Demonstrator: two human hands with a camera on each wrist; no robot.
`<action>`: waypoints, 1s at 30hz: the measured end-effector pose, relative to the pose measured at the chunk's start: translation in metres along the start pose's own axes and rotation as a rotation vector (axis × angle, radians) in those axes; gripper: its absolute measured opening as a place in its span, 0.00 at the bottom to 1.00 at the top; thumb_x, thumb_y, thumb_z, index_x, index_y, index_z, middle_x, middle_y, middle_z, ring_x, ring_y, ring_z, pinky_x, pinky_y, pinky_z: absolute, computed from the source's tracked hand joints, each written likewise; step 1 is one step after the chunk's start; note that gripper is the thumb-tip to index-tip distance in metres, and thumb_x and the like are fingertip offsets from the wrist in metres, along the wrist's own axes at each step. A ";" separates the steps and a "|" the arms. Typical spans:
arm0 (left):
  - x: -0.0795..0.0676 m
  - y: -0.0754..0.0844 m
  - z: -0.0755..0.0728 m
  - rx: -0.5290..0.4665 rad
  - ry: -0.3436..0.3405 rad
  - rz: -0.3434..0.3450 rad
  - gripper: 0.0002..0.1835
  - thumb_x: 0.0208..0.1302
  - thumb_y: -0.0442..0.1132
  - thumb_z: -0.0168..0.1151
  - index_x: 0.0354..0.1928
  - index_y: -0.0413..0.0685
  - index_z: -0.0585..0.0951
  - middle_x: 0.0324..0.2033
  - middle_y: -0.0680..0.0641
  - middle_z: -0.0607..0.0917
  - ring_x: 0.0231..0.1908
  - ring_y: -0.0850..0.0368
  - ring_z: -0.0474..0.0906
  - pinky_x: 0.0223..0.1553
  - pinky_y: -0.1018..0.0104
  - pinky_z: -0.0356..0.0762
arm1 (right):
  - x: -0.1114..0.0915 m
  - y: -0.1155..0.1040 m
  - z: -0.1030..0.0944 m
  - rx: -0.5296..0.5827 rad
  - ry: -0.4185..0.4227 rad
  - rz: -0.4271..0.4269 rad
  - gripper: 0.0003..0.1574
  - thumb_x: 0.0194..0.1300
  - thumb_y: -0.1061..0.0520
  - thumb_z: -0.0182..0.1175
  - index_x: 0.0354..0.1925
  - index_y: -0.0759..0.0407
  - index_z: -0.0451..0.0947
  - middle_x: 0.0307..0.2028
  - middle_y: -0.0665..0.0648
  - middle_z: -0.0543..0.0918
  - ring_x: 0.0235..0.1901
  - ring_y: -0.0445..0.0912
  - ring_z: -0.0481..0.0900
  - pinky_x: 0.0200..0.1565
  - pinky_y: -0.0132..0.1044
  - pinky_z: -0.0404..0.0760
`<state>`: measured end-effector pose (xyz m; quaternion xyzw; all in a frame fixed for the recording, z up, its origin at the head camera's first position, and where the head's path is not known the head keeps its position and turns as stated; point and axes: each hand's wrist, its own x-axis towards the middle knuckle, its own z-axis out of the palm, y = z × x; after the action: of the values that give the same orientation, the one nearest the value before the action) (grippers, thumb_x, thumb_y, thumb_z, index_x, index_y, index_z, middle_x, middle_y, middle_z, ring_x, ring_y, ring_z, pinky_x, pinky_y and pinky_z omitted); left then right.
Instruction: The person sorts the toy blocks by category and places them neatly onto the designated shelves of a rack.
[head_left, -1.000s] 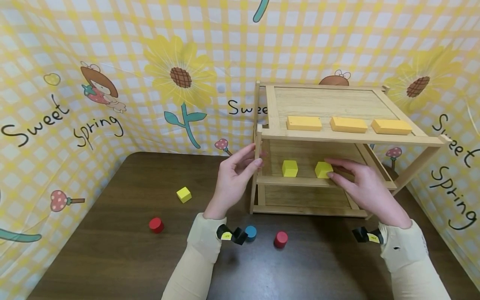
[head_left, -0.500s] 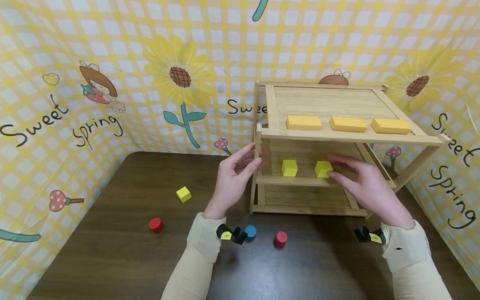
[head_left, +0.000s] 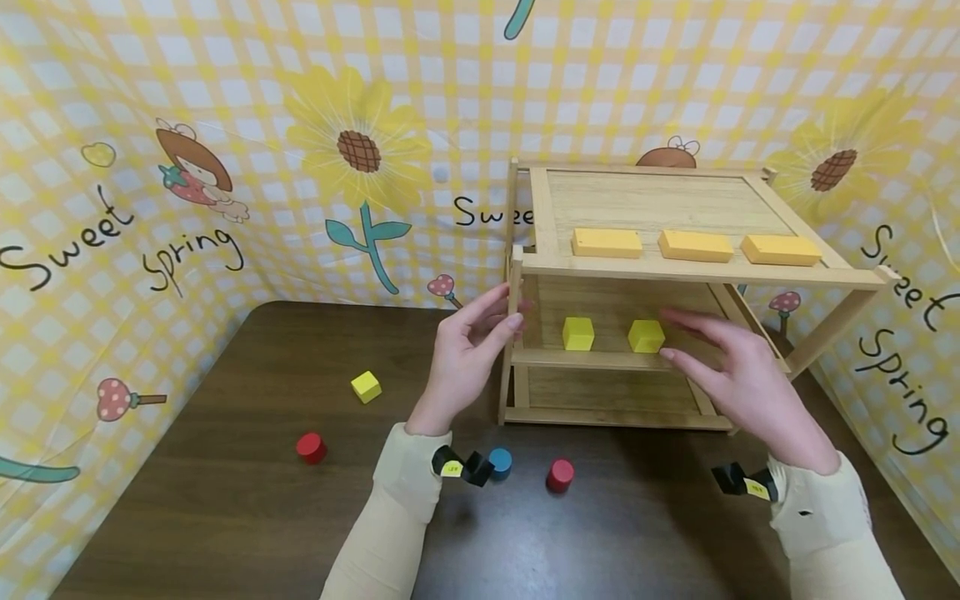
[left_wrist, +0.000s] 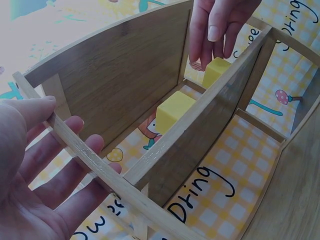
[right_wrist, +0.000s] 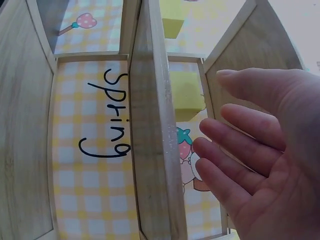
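Note:
A three-tier wooden shelf [head_left: 645,362] stands on the table, with two yellow cubes on its middle tier. At its left front post, my left hand [head_left: 470,358] holds the wood, thumb in front and fingers behind. My right hand [head_left: 738,375] hovers just right of the right yellow cube [head_left: 646,337], fingers spread and nothing between them. The left yellow cube [head_left: 578,334] sits a short gap away along the same tier. In the right wrist view a slim gap shows between my fingertips [right_wrist: 204,165] and the nearer cube [right_wrist: 186,95].
Three yellow-orange rectangular blocks [head_left: 696,246] line the top tier's front. On the dark table [head_left: 247,517] lie a third yellow cube [head_left: 366,387], a red cylinder [head_left: 311,448], a blue cylinder [head_left: 500,463] and another red cylinder [head_left: 560,476]. Patterned cloth [head_left: 247,83] hangs behind and at the sides.
My right hand has let go of the right yellow cube and drawn slightly back to the right. That cube stays on the middle tier; my left hand keeps its place at the post.

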<state>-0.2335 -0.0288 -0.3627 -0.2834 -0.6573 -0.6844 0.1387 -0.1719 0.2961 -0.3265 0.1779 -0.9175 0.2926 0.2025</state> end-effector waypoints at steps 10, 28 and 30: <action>0.000 0.000 0.000 -0.003 0.003 -0.001 0.23 0.71 0.30 0.64 0.67 0.35 0.76 0.51 0.40 0.86 0.48 0.48 0.85 0.50 0.58 0.82 | -0.008 -0.008 -0.003 -0.025 0.053 -0.017 0.29 0.64 0.58 0.73 0.63 0.53 0.81 0.58 0.52 0.83 0.60 0.51 0.76 0.57 0.21 0.62; 0.000 0.000 0.000 0.003 0.006 0.000 0.22 0.72 0.31 0.63 0.66 0.34 0.76 0.51 0.40 0.86 0.46 0.49 0.85 0.50 0.58 0.82 | -0.019 -0.033 -0.008 -0.006 0.112 -0.102 0.38 0.55 0.65 0.77 0.63 0.48 0.81 0.56 0.48 0.83 0.59 0.33 0.74 0.58 0.21 0.66; -0.001 0.000 0.000 0.002 0.005 -0.001 0.23 0.72 0.31 0.63 0.66 0.35 0.76 0.51 0.40 0.86 0.46 0.49 0.85 0.50 0.58 0.82 | -0.019 -0.036 -0.008 -0.002 0.117 -0.120 0.38 0.54 0.67 0.78 0.62 0.51 0.82 0.56 0.48 0.84 0.58 0.33 0.75 0.58 0.22 0.66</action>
<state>-0.2330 -0.0290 -0.3628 -0.2813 -0.6579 -0.6844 0.1405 -0.1380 0.2776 -0.3129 0.2151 -0.8921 0.2889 0.2730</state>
